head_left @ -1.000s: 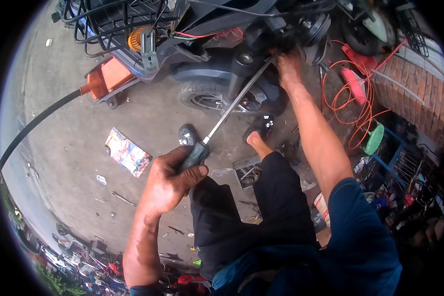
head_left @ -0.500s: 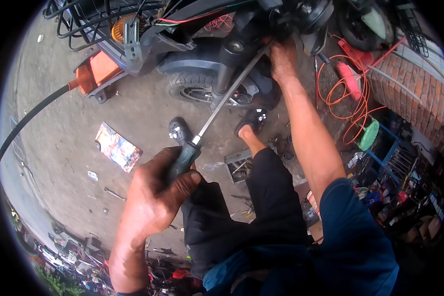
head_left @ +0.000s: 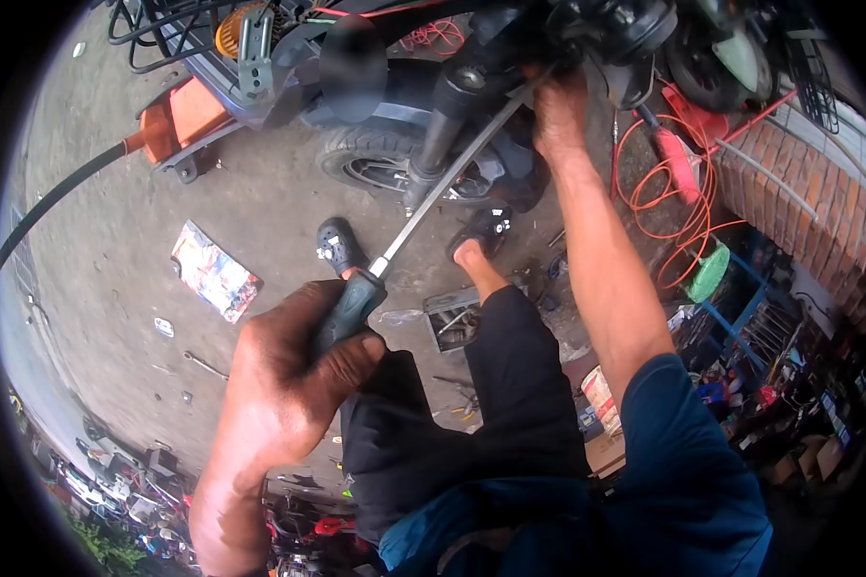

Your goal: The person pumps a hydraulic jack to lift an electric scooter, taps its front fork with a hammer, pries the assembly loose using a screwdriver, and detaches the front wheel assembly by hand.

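My left hand [head_left: 303, 361] is closed around the dark green handle of a long screwdriver [head_left: 443, 192]. The steel shaft runs up and to the right, and its tip is lost among the dark parts at the front of a motorbike [head_left: 436, 125]. Close to that tip, my right hand [head_left: 559, 104] reaches up into the same parts. Its fingers are hidden there, so what they grip cannot be seen. Below the shaft is the front wheel [head_left: 356, 163], under a dark mudguard.
An orange floor jack [head_left: 188, 120] with a long handle stands at the left. A tool tray [head_left: 443, 322] lies near my feet, a wrench [head_left: 205, 365] and a printed sheet [head_left: 216, 271] on the ground. An orange hose [head_left: 635, 197] coils at the right, beside a brick wall [head_left: 789, 159].
The view has shifted slightly, so the ground items appear a little further left. My left hand keeps its hold on the screwdriver, and my right hand stays up at the motorbike.
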Tool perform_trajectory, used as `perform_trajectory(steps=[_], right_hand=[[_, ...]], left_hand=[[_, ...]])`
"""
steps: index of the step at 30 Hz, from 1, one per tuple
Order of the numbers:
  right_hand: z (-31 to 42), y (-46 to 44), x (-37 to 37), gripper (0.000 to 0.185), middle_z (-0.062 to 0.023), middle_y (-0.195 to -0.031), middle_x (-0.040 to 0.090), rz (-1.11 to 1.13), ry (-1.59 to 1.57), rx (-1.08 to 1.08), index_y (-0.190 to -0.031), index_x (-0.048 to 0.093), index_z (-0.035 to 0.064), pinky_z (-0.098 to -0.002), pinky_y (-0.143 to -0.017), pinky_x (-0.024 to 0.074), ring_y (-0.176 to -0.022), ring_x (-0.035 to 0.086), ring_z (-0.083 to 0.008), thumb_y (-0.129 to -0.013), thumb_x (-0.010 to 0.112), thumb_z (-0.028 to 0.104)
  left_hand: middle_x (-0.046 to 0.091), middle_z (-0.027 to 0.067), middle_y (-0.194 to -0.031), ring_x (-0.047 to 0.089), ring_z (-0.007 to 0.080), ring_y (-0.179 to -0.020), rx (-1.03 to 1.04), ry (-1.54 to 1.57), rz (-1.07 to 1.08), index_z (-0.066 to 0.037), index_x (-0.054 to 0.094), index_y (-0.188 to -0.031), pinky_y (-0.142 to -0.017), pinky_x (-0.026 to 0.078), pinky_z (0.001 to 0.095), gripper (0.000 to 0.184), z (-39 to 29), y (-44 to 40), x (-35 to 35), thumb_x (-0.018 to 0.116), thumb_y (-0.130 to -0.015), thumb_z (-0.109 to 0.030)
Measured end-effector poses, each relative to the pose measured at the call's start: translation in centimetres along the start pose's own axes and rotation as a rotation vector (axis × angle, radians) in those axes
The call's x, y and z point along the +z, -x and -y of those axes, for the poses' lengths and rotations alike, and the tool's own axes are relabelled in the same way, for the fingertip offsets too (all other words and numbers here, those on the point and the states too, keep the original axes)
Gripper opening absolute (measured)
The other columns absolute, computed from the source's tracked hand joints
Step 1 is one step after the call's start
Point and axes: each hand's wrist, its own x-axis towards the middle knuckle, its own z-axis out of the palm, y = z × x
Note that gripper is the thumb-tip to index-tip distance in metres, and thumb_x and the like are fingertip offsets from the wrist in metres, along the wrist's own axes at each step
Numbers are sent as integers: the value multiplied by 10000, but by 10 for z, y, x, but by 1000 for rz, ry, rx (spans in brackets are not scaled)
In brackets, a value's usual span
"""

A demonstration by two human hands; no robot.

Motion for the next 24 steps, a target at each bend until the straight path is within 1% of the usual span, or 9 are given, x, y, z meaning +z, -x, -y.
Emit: perform_trajectory(steps=[5, 8, 9, 12, 16, 18, 19, 22, 24], right_hand=[[-15, -10, -12, 317, -3, -950, 605, 79, 232, -137, -1043, 607, 55, -289, -818, 411, -877, 533, -114, -738, 664, 121], [-9, -7, -9, 308, 0, -924, 609, 35, 127, -40, -1030, 616, 58, -295, -807, 410, -855, 534, -117, -732, 671, 115], [-7, -6, -7, 307, 0, -914, 610, 11, 69, 7, -1027, 618, 59, -298, -802, 409, -847, 534, -119, -729, 673, 112], [-10, -6, -7, 270, -49, -1004, 627, 16, -26, 69, -969, 695, 46, -291, -763, 434, -829, 554, -124, -779, 722, 236], [-8, -5, -2, 354, -42, -939, 637, 25, -124, 43, -994, 661, -5, -276, -739, 424, -827, 546, -112, -730, 765, 206], [-10, -7, -1, 382, -39, -911, 636, -17, -117, 38, -1017, 646, 2, -275, -733, 423, -823, 546, -116, -714, 774, 197], [-11, -6, -1, 204, -17, -874, 640, -12, -67, 59, -909, 648, 35, -296, -739, 428, -792, 559, -130, -716, 682, 92], [-18, -7, -1, 240, -39, -914, 645, 28, -139, -69, -955, 658, 20, -289, -797, 430, -860, 568, -156, -740, 696, 120], [-9, 0, 4, 291, -44, -951, 636, 26, -222, 4, -1013, 647, 11, -283, -850, 426, -911, 572, -166, -768, 710, 154]], left_hand=[[594, 37, -749, 525, 110, -718, -29, -69, 2, 35, 617, -1041, -658, 437, 274, 281, -6, -3, -6, 696, -822, -124], [506, -30, -640, 421, 46, -480, -9, 12, -33, 8, 629, -1050, -423, 316, 211, 397, -8, -7, -13, 771, -773, -238], [499, -28, -633, 413, 44, -465, -17, 8, -24, 10, 624, -1043, -406, 301, 210, 396, -14, -8, -16, 769, -771, -239], [516, -20, -659, 415, 43, -474, -76, -12, -27, 4, 606, -1074, -407, 303, 205, 438, -28, -4, -17, 773, -763, -255], [581, 3, -762, 468, 49, -562, 224, -79, -245, 8, 563, -1179, -449, 348, 187, 589, -26, 8, -2, 803, -730, -288], [586, 8, -760, 479, 49, -581, 181, -133, -271, 14, 555, -1220, -463, 355, 183, 627, -32, 13, 6, 804, -729, -285], [584, -1, -722, 466, 35, -539, 195, -156, -244, 24, 552, -1239, -437, 338, 182, 597, -36, 13, 3, 784, -754, -234], [569, -17, -671, 429, 18, -479, 97, -226, -205, 30, 565, -1226, -399, 305, 180, 527, -70, 13, -10, 746, -774, -172], [560, -18, -642, 406, 10, -428, 140, -352, -171, 29, 578, -1215, -361, 287, 181, 470, -83, 8, -22, 706, -797, -144]])
